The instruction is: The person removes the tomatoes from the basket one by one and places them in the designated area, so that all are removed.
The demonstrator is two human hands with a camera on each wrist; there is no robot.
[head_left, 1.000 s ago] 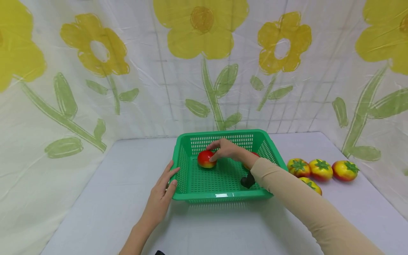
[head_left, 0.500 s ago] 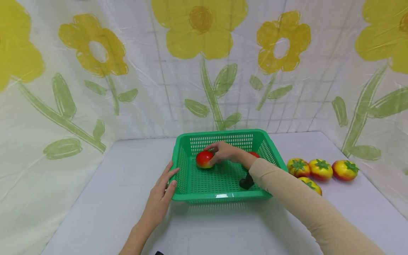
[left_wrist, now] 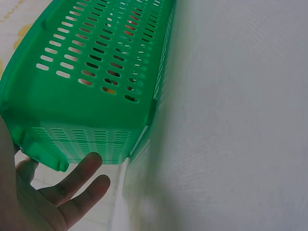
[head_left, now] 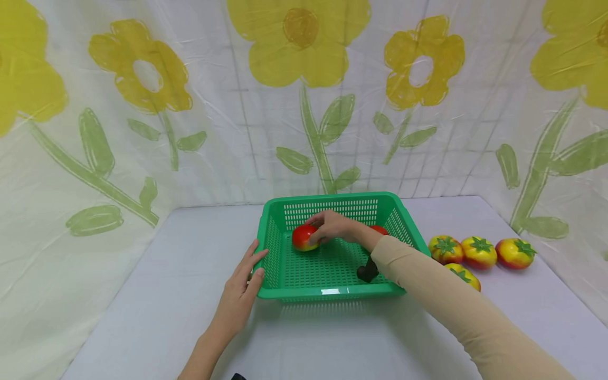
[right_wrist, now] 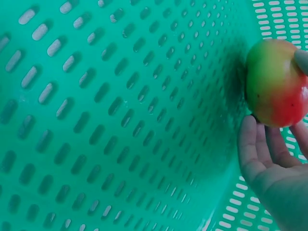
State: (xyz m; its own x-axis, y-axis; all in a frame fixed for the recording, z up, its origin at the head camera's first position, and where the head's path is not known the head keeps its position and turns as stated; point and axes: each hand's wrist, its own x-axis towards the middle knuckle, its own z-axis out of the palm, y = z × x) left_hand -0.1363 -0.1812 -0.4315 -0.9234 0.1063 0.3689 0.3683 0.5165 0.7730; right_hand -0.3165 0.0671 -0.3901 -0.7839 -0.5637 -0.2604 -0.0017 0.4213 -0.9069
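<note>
A green plastic basket (head_left: 328,293) with slotted walls stands on the white table. My right hand (head_left: 332,224) reaches into it and holds a round fruit (head_left: 303,240), red on top and yellow-green below, near the back left corner. In the right wrist view, the fingers (right_wrist: 248,144) curl under the fruit (right_wrist: 274,91) and the thumb lies on its far side. My left hand (head_left: 239,293) rests on the basket's left rim with its fingers fairly straight. In the left wrist view, two fingers (left_wrist: 84,173) of that hand extend below the rim, outside the wall.
Another red fruit (head_left: 380,230) lies in the basket, partly behind the right forearm. Several yellow-and-red fruits (head_left: 478,253) with green leafy tops sit on the table to the basket's right. A curtain (head_left: 214,158) with yellow flowers hangs behind.
My right hand and the fruit have shifted slightly left and down in the basket over the first half second, then barely moved. The left hand stays on the rim.
</note>
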